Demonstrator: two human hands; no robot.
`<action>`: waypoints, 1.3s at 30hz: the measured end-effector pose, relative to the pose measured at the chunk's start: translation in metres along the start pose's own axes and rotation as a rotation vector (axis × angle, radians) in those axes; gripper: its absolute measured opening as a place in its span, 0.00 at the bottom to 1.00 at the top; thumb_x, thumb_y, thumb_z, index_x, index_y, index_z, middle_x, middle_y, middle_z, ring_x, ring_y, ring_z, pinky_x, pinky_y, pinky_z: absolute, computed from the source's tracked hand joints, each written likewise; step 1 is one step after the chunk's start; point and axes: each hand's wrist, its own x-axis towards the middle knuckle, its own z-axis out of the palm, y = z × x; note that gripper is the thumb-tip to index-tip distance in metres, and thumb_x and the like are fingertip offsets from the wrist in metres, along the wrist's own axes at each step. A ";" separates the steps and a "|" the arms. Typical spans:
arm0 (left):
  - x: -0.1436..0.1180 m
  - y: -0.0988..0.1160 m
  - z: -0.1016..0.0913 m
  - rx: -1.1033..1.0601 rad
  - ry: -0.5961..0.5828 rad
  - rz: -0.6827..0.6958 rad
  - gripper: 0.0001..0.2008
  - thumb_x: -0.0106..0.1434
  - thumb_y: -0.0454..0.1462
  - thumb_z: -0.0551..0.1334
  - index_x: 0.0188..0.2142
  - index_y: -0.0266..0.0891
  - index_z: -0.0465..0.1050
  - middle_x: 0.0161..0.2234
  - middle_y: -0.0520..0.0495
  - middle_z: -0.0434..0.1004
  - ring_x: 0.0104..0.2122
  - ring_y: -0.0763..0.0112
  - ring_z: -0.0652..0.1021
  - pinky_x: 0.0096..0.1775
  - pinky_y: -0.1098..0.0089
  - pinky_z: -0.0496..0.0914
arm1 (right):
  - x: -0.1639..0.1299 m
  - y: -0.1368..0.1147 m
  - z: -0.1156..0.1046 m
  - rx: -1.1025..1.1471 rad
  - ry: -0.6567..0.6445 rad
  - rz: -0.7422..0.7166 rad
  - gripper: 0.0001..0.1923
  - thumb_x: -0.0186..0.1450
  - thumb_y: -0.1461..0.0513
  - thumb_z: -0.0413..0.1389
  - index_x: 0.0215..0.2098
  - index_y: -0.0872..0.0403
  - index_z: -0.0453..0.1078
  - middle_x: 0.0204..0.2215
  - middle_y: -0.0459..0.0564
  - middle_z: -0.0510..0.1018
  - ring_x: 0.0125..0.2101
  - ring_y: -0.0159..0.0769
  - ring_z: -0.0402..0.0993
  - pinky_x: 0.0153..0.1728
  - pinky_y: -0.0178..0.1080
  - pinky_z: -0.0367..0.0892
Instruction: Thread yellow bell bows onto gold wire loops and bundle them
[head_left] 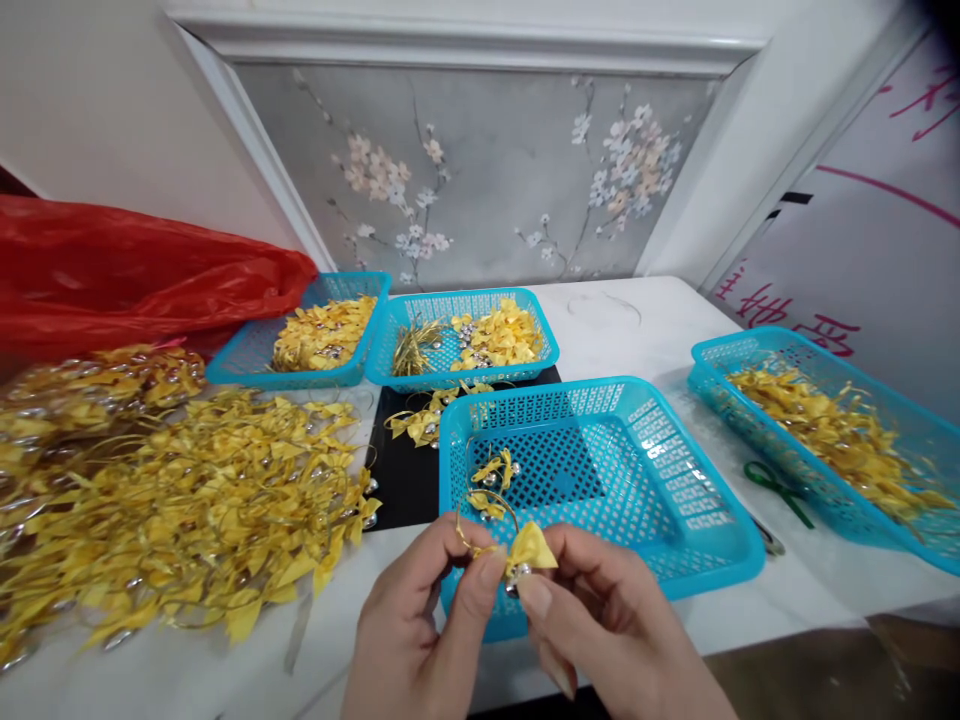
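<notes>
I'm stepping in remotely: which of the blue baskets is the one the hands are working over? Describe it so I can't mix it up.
On the white table stand four blue baskets. Take the near basket, closest to the person, just beyond the left hand and right hand, which together pinch a yellow bow. Unlike its heaped neighbours, it holds only a couple of bows, its mesh floor mostly bare.

The white table [645, 320] carries four blue baskets [637, 470], a loose bow heap [187, 500] at nine o'clock, and green scissors [776, 490] at three.
</notes>
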 end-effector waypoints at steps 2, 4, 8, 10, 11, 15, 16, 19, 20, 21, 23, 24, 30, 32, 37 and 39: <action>0.000 -0.001 -0.001 -0.051 -0.028 -0.025 0.04 0.64 0.38 0.60 0.31 0.46 0.71 0.26 0.58 0.73 0.27 0.75 0.74 0.30 0.79 0.70 | 0.001 0.001 -0.001 0.002 -0.019 -0.001 0.20 0.62 0.46 0.58 0.29 0.53 0.64 0.15 0.36 0.60 0.14 0.22 0.53 0.16 0.28 0.53; 0.000 -0.001 -0.002 -0.083 -0.042 -0.051 0.06 0.64 0.39 0.60 0.30 0.46 0.71 0.25 0.58 0.72 0.26 0.75 0.73 0.29 0.80 0.69 | 0.001 0.001 -0.001 0.002 -0.039 -0.008 0.19 0.62 0.46 0.58 0.30 0.53 0.65 0.16 0.36 0.60 0.14 0.22 0.53 0.16 0.28 0.54; 0.001 0.000 -0.002 -0.105 -0.048 -0.086 0.06 0.64 0.41 0.60 0.30 0.45 0.72 0.25 0.57 0.71 0.26 0.75 0.72 0.29 0.80 0.69 | 0.001 -0.001 -0.001 -0.010 -0.001 0.007 0.19 0.61 0.46 0.58 0.30 0.53 0.66 0.16 0.36 0.61 0.15 0.23 0.54 0.17 0.28 0.55; 0.001 0.000 -0.001 -0.113 -0.013 -0.109 0.07 0.63 0.41 0.60 0.30 0.45 0.72 0.25 0.57 0.71 0.26 0.75 0.72 0.29 0.80 0.68 | 0.000 -0.004 -0.002 -0.005 0.018 0.015 0.20 0.60 0.46 0.59 0.29 0.53 0.65 0.16 0.37 0.61 0.15 0.23 0.54 0.17 0.28 0.55; 0.001 0.000 -0.001 -0.110 0.005 -0.116 0.07 0.63 0.41 0.60 0.29 0.45 0.72 0.25 0.57 0.71 0.26 0.75 0.72 0.29 0.79 0.68 | 0.000 -0.004 -0.003 0.001 0.015 0.020 0.20 0.60 0.46 0.60 0.29 0.53 0.65 0.16 0.37 0.61 0.15 0.23 0.54 0.17 0.28 0.55; 0.001 0.001 0.001 -0.025 0.044 -0.114 0.07 0.62 0.41 0.61 0.29 0.44 0.70 0.25 0.56 0.72 0.26 0.73 0.72 0.31 0.76 0.67 | 0.000 -0.005 -0.003 0.017 -0.009 0.057 0.21 0.60 0.45 0.59 0.28 0.53 0.64 0.14 0.36 0.60 0.13 0.22 0.52 0.16 0.28 0.53; 0.001 0.001 0.001 -0.006 0.050 -0.106 0.07 0.62 0.40 0.61 0.28 0.44 0.69 0.25 0.56 0.72 0.26 0.73 0.71 0.31 0.76 0.67 | 0.000 -0.004 -0.003 0.016 -0.006 0.059 0.21 0.60 0.45 0.59 0.28 0.53 0.64 0.14 0.35 0.60 0.13 0.22 0.51 0.16 0.28 0.53; 0.002 0.004 0.002 -0.012 0.075 -0.107 0.07 0.61 0.40 0.61 0.28 0.44 0.69 0.24 0.57 0.71 0.25 0.73 0.70 0.31 0.75 0.66 | 0.000 -0.003 -0.001 -0.007 0.067 0.017 0.21 0.60 0.45 0.59 0.29 0.54 0.65 0.16 0.36 0.61 0.14 0.23 0.54 0.16 0.28 0.54; 0.002 0.006 0.002 -0.032 0.077 -0.122 0.07 0.61 0.40 0.61 0.27 0.44 0.69 0.24 0.57 0.71 0.25 0.73 0.70 0.31 0.75 0.66 | -0.001 -0.003 0.000 -0.028 0.119 -0.016 0.19 0.61 0.46 0.59 0.31 0.54 0.66 0.17 0.37 0.62 0.15 0.23 0.55 0.17 0.29 0.55; 0.002 0.007 0.002 -0.056 0.081 -0.149 0.07 0.61 0.40 0.61 0.27 0.44 0.70 0.24 0.57 0.70 0.25 0.73 0.69 0.30 0.75 0.65 | -0.001 -0.002 0.000 -0.058 0.182 -0.064 0.17 0.62 0.48 0.58 0.33 0.53 0.67 0.19 0.38 0.64 0.16 0.24 0.57 0.18 0.29 0.56; 0.003 0.009 0.003 -0.099 0.079 -0.202 0.08 0.61 0.41 0.61 0.27 0.44 0.71 0.23 0.57 0.69 0.25 0.73 0.69 0.28 0.76 0.64 | -0.002 -0.002 -0.002 -0.150 0.283 -0.190 0.12 0.65 0.52 0.56 0.35 0.53 0.67 0.22 0.40 0.67 0.19 0.26 0.60 0.19 0.30 0.57; 0.004 0.009 0.003 -0.109 0.076 -0.213 0.08 0.61 0.41 0.61 0.27 0.43 0.71 0.23 0.57 0.68 0.25 0.73 0.69 0.28 0.76 0.64 | -0.002 -0.002 -0.003 -0.215 0.303 -0.262 0.10 0.67 0.54 0.55 0.35 0.52 0.68 0.23 0.41 0.69 0.20 0.27 0.61 0.20 0.30 0.58; 0.005 0.005 0.001 0.084 0.049 0.024 0.06 0.63 0.37 0.60 0.29 0.44 0.69 0.24 0.57 0.71 0.25 0.74 0.72 0.29 0.76 0.67 | 0.000 0.002 -0.008 -0.639 0.157 -0.548 0.07 0.68 0.65 0.52 0.34 0.52 0.72 0.28 0.47 0.75 0.27 0.34 0.69 0.28 0.36 0.64; 0.004 0.003 0.001 0.192 0.048 0.151 0.05 0.64 0.34 0.59 0.30 0.44 0.67 0.26 0.58 0.72 0.27 0.74 0.74 0.31 0.77 0.68 | 0.002 0.005 -0.008 -0.705 0.124 -0.586 0.09 0.68 0.67 0.50 0.37 0.52 0.72 0.29 0.49 0.76 0.29 0.35 0.72 0.30 0.37 0.65; 0.004 -0.001 0.000 0.371 0.025 0.372 0.08 0.63 0.28 0.58 0.33 0.44 0.66 0.28 0.56 0.73 0.28 0.76 0.75 0.34 0.78 0.68 | 0.003 0.011 -0.009 -0.839 0.113 -0.675 0.11 0.69 0.68 0.47 0.39 0.54 0.72 0.28 0.51 0.75 0.28 0.37 0.73 0.28 0.38 0.67; 0.004 -0.002 -0.001 0.370 0.011 0.399 0.09 0.62 0.28 0.59 0.34 0.44 0.66 0.29 0.56 0.74 0.29 0.75 0.76 0.34 0.77 0.68 | 0.003 0.012 -0.009 -0.920 0.120 -0.709 0.12 0.69 0.68 0.46 0.38 0.56 0.71 0.27 0.52 0.75 0.27 0.37 0.72 0.27 0.38 0.66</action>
